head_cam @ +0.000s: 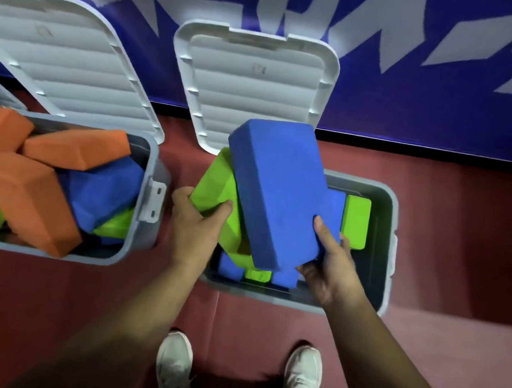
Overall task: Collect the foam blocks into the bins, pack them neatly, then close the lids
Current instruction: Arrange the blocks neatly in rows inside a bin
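Head view. The left hand (198,218) is closed round the near corner of a green block (216,185), thumb on the top face. The right hand (333,267) is gripping the near right corner of a big blue block (277,193), thumb on top, fingers under. Both blocks are held tilted over the right bin (392,232), the blue one lying across the green one and touching it. Lower in that bin a small green block (356,221) is seen by the right wall, and blue and green ends sit at the near wall. Its lid (250,87) is open and tipped back toward the banner (427,86). The left bin (151,159) is heaped past the rim with orange blocks (27,194), blue and green ones. Its lid (69,62) is open too.

Handling, as judged: the blocks are foam, so they are taken as light, soft and matte, not slippery or fragile. A one-hand corner grip looks sufficient for carrying. For laying a block flat, a hold across the short width near the middle would give better control. Hard pinching could dent the corners. The blocks are bulky and need laying flat, side by side, or the lids are unlikely to shut. The left heap probably needs repacking.
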Available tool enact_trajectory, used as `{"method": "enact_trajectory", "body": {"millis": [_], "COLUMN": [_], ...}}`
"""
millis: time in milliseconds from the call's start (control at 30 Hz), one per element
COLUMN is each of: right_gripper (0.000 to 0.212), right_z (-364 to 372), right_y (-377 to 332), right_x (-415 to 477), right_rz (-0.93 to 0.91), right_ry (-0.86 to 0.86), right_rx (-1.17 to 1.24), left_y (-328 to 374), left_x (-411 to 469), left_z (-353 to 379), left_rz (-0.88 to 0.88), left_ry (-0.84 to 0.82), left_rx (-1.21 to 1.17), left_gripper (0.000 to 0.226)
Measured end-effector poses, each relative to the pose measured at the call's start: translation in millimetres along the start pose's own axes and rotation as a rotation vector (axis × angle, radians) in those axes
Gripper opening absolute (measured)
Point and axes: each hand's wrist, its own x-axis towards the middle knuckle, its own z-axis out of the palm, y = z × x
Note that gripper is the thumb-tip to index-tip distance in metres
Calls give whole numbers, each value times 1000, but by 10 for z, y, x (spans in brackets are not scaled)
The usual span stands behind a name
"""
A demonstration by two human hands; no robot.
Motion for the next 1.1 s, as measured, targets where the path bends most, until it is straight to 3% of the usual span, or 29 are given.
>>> {"method": "enact_trajectory", "body": {"millis": [200,300,433,567,667,967,1100], "right_gripper": [43,53,69,66,63,68,78], "right_z": [-843,-1136,-1347,-1475,-1577,-1844,-1850], "right_y": [-601,-823,-963,-968,-930,-592,-531], "right_x": [-63,-118,-263,-377,-366,-154,53], "right_rz": [-475,-687,-840,-845,-801,-778,-660], "right_ry": [210,343,381,419,448,439,427], "right_rx": [-210,-481,-860,-1074,-1158,-1313,-1371], "left_y": [1,136,319,278,67,-385,-492], "left_x": [-520,-712,-943,-1245,-1406,-1630,-1535], "left_z": [551,774,1065,1339,1510,1783,1912], "left_rz": [-38,-14,-17,54,-10,-52,-65], "left_ry": [44,38,-88,-259,-342,-369,-461], "left_rx": [-2,41,203,229,192,188,242], "left_gripper": [82,84,63,67,67,64,68]}}
